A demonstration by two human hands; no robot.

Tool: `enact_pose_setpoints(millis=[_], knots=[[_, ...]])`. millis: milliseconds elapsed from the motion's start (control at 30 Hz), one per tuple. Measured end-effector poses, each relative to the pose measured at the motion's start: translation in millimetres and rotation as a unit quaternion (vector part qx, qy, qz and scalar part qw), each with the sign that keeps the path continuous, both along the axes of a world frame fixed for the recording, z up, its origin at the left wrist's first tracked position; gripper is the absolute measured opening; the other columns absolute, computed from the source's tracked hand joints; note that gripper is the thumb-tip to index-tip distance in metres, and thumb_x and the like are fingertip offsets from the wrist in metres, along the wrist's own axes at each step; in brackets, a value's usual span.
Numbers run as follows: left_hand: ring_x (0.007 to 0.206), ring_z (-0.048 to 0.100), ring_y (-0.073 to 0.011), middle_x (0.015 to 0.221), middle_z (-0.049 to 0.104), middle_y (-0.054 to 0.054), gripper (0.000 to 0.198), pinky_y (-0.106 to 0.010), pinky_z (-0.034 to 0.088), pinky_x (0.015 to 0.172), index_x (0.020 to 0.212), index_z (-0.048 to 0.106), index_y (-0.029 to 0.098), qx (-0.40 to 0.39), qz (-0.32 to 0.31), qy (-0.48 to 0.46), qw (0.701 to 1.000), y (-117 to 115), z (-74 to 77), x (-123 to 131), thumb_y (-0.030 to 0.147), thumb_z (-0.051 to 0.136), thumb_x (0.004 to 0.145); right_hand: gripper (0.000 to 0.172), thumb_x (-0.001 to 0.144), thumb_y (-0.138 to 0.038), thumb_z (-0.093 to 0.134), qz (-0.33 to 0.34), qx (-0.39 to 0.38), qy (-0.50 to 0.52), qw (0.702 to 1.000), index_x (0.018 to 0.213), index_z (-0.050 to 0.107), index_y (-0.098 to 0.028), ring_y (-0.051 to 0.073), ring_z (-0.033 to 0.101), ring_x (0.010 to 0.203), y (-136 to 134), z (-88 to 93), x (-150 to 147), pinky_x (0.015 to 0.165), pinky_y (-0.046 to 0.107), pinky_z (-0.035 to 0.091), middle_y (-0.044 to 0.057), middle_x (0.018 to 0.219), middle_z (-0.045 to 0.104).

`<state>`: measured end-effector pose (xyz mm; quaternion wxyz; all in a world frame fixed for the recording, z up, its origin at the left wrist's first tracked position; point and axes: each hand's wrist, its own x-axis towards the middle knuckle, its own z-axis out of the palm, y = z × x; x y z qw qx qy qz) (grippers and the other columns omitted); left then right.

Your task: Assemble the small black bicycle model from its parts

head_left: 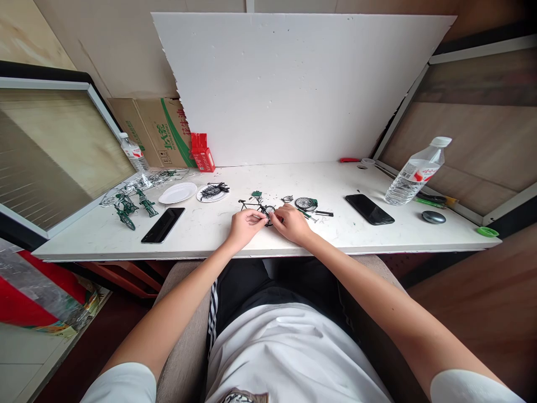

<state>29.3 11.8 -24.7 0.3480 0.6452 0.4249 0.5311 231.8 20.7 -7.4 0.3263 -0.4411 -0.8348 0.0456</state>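
At the middle of the white table, a small black model bicycle (250, 212) is held between my two hands. My left hand (246, 228) pinches its wheel from the left. From the right, my right hand (291, 224) has its fingers bent onto the same wheel; part of it is hidden behind them. Just beyond lies a small green part (257, 193). Loose wheels (306, 204) and a black strip (324, 213) lie to the right of my right hand.
Paper plates (178, 193), one with black parts (213, 191), stand left of centre. Green model bicycles (133, 207) stand farther left. Phones (163, 225) lie on either side. A water bottle (417, 173) is at right. A white board (302, 89) closes the back.
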Motion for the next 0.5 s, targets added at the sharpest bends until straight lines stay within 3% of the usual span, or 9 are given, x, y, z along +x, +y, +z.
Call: enact_pose_setpoints(millis=[500], knots=[[0.086, 0.080, -0.0246, 0.096, 0.083, -0.012, 0.017, -0.037, 0.065, 0.082, 0.089, 0.081, 0.017, -0.004, 0.002, 0.007, 1.000, -0.9, 1.7, 0.5, 0.031, 0.084, 0.080, 0.047, 0.112, -0.036, 0.049, 0.007, 0.003, -0.003, 1.000, 0.067, 0.051, -0.022, 0.023, 0.058, 0.082, 1.2, -1.6, 0.1, 0.067, 0.032, 0.035, 0.006, 0.066, 0.062]])
